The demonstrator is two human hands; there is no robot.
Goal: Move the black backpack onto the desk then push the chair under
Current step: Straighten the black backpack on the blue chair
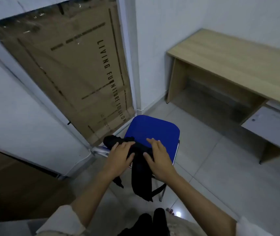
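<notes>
The backpack (141,166) at lower centre of the frame looks like matt black woven cloth, with flat webbing straps hanging from it. The chair (152,132) beneath it has a seat covered in bright blue fabric with a smooth, even, unshiny surface, and thin legs of pale, slightly glossy metal. The counter (234,65) at right shows a light wood-grain laminate, smooth and satin. A drawer unit (271,126) under it appears as pale grey smooth board or plastic. The cardboard sheet (71,70) at upper left is brown, matt paperboard with dark print. The floor (212,167) is grey tile, faintly glossy.
</notes>
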